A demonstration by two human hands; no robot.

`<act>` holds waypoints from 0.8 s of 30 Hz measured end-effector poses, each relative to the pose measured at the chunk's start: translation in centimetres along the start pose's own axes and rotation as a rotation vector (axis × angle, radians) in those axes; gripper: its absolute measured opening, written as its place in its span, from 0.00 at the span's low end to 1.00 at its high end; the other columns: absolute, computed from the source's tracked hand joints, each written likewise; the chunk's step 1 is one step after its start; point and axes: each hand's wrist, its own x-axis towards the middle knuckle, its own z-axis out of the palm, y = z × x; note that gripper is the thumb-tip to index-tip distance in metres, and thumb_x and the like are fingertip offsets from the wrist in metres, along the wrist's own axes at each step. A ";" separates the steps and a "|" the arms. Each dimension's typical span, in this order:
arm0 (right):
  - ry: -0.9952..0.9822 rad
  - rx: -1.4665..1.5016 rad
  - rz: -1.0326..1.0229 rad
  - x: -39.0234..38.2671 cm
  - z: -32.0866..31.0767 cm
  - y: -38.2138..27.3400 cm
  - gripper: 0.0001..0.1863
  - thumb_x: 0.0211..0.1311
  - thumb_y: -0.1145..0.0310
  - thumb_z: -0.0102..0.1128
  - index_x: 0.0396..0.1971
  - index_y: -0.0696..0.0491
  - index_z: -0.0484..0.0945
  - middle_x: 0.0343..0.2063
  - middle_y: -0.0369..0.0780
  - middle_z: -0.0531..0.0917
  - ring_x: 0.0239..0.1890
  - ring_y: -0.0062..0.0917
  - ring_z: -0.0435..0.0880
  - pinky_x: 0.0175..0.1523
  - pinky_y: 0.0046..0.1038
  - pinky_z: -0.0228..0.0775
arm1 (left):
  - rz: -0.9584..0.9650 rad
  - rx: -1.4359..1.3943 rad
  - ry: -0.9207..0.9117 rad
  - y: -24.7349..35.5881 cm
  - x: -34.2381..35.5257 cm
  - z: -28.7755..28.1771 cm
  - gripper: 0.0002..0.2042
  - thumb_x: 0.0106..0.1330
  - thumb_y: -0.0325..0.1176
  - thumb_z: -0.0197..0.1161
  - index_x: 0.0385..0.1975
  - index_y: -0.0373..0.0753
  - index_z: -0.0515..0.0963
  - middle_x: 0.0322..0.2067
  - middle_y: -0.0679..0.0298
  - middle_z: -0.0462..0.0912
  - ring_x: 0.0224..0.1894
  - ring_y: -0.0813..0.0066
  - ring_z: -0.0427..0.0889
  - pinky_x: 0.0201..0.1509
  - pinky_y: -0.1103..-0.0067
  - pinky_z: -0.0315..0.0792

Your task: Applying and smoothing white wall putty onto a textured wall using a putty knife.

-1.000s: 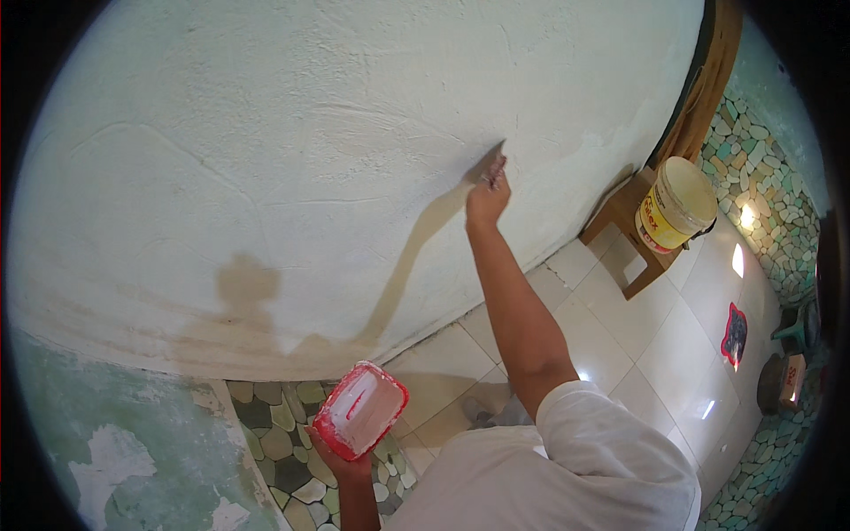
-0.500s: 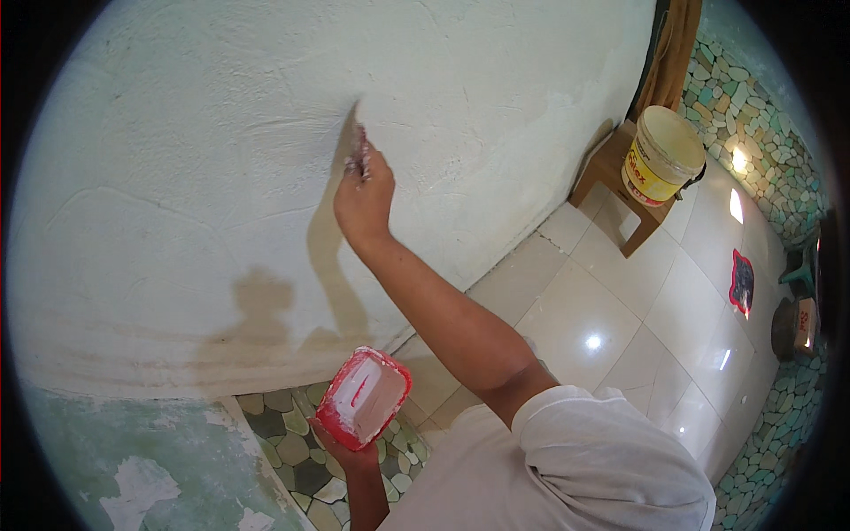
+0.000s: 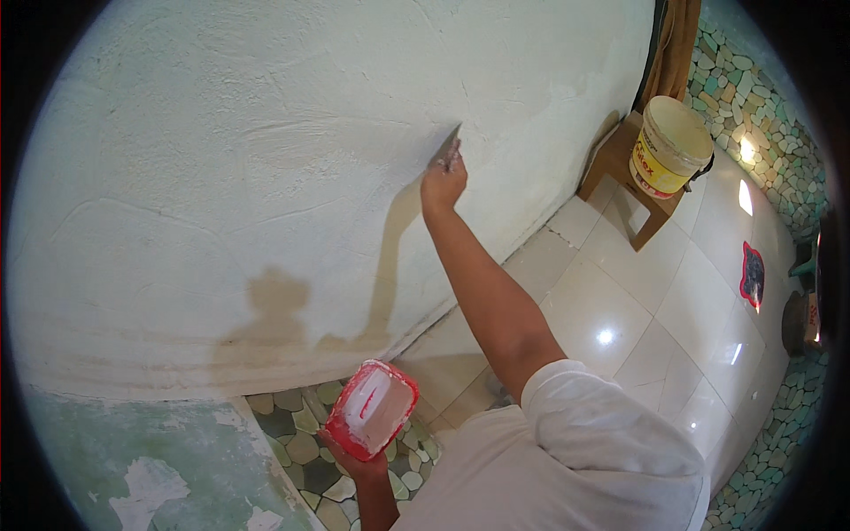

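The right hand (image 3: 443,186) grips a putty knife (image 3: 450,146) against the white plastered wall (image 3: 266,159); the left hand (image 3: 359,460) cradles a red putty tub (image 3: 372,419).

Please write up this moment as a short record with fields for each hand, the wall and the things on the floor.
Right hand: raised, gripping a putty knife whose blade lies against the wall
Left hand: held low, holding a red tub from beneath, white filler inside
Wall: whitish, rough, with trowel marks; the arm's shadow falls on it
Floor: glossy white tiles, pebble-pattern border
Bucket: white and yellow, on a small wooden stool by the wall
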 end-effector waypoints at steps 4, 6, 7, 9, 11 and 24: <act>-0.029 -0.078 -0.073 -4.9 2.6 -4.3 0.22 0.53 0.82 0.49 0.51 0.60 0.74 0.35 0.50 0.77 0.40 0.47 0.76 0.46 0.40 0.68 | -0.012 -0.017 0.050 -0.1 -0.3 -2.4 0.32 0.68 0.63 0.40 0.56 0.41 0.69 0.55 0.59 0.74 0.60 0.58 0.70 0.64 0.59 0.65; -0.068 -0.002 -0.082 -6.9 2.8 -7.1 0.22 0.52 0.84 0.49 0.50 0.61 0.74 0.34 0.50 0.76 0.39 0.47 0.76 0.45 0.40 0.67 | -0.028 -0.020 0.062 -0.1 -0.3 -1.9 0.32 0.68 0.64 0.40 0.57 0.41 0.69 0.55 0.59 0.74 0.60 0.58 0.70 0.64 0.59 0.65; -0.112 0.073 -0.090 -7.8 2.9 -8.2 0.23 0.51 0.85 0.49 0.50 0.61 0.74 0.33 0.50 0.75 0.38 0.47 0.76 0.44 0.41 0.67 | -0.027 -0.009 0.034 0.1 -0.4 -1.1 0.32 0.68 0.64 0.41 0.56 0.41 0.69 0.55 0.59 0.73 0.60 0.58 0.70 0.64 0.59 0.65; -0.165 0.118 -0.094 -9.7 3.0 -10.6 0.24 0.50 0.85 0.48 0.51 0.61 0.73 0.33 0.50 0.75 0.39 0.46 0.75 0.45 0.41 0.66 | -0.023 -0.002 0.007 0.1 -0.3 -0.8 0.33 0.68 0.64 0.41 0.56 0.41 0.69 0.56 0.59 0.73 0.60 0.58 0.70 0.64 0.58 0.65; -0.217 0.164 -0.095 -11.9 3.3 -12.9 0.25 0.50 0.86 0.48 0.52 0.61 0.72 0.34 0.50 0.74 0.39 0.46 0.75 0.46 0.41 0.66 | -0.030 -0.016 -0.018 -0.3 0.1 -1.4 0.33 0.67 0.64 0.41 0.57 0.41 0.69 0.56 0.58 0.73 0.60 0.57 0.70 0.64 0.58 0.64; -0.529 0.421 -0.219 -12.4 -0.5 -14.5 0.24 0.58 0.86 0.45 0.55 0.60 0.71 0.39 0.50 0.77 0.42 0.38 0.78 0.50 0.33 0.68 | -0.017 0.031 -0.102 -0.5 0.0 -1.4 0.33 0.68 0.64 0.39 0.58 0.41 0.67 0.57 0.59 0.71 0.61 0.57 0.69 0.66 0.58 0.62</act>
